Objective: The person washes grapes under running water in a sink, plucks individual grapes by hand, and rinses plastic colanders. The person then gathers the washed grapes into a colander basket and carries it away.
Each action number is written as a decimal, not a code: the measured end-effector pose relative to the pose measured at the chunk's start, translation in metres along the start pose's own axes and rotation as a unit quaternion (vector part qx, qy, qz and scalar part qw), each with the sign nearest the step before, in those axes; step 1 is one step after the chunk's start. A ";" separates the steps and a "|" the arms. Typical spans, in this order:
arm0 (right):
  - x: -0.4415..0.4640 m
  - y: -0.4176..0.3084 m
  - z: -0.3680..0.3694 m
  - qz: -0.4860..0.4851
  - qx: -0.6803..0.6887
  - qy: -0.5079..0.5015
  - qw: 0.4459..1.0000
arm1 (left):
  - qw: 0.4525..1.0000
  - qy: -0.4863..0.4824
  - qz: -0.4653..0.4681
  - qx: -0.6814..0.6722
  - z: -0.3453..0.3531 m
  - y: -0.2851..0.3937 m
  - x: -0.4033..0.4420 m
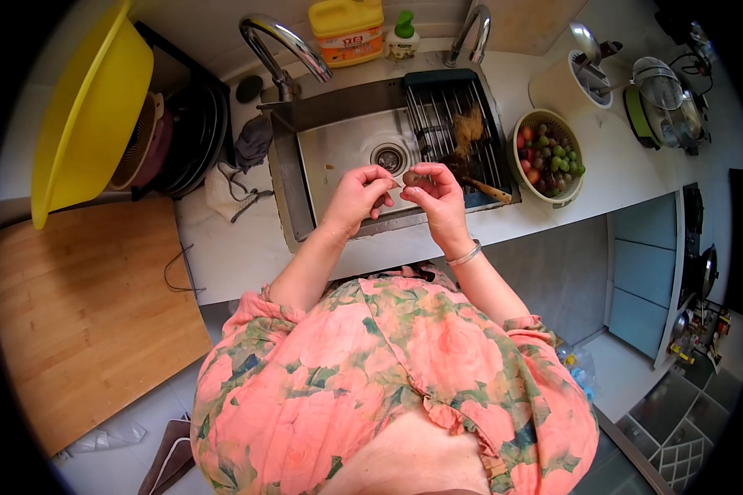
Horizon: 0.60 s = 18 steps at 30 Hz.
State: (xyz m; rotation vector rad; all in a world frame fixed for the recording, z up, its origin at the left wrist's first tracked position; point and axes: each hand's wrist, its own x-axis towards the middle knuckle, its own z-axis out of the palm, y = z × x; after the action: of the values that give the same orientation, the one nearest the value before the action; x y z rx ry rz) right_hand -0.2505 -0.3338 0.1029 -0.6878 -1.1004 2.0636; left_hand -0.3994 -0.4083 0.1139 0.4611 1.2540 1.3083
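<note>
If you look just over the front part of the sink, both hands are up there with fingertips close together. The right hand has a small round brownish thing pinched between thumb and fingers, so it's above the basin, nearer the person than the drain. The left hand is curled right beside it, thumb and forefinger close to each other; honestly can't tell if they're closed on some tiny bit, too small to see. Right wrist's got a silvery bangle. A dark slatted rack covers the sink's right side, with a fuzzy brown clump on it. Just past that, a round basket of red, purple and green fruit sits on the counter.
</note>
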 end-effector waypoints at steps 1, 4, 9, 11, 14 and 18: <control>0.002 0.003 -0.001 0.000 0.000 0.000 1.000 | 0.999 0.011 0.016 0.050 0.006 0.002 -0.002; 0.005 0.010 -0.002 -0.113 -0.098 -0.015 0.989 | 0.986 0.033 0.060 0.151 0.012 0.002 -0.002; -0.001 -0.001 0.009 -0.205 -0.285 0.016 0.936 | 0.960 0.077 0.112 0.246 0.008 -0.006 0.005; -0.002 -0.002 0.010 -0.209 -0.295 0.016 0.932 | 0.957 0.097 0.113 0.251 0.010 -0.004 0.005; -0.002 0.006 0.001 -0.213 -0.322 0.021 0.922 | 0.956 0.128 0.103 0.242 0.011 -0.010 0.010; -0.002 0.011 -0.004 -0.191 -0.309 0.049 0.931 | 0.959 0.136 0.091 0.231 0.017 -0.014 0.012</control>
State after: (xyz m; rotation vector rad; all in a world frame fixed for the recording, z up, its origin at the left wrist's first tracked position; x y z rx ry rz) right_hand -0.2496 -0.3380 0.0916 -0.7829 -1.6943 1.3338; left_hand -0.3809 -0.3954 0.1033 0.7588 1.7964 1.2557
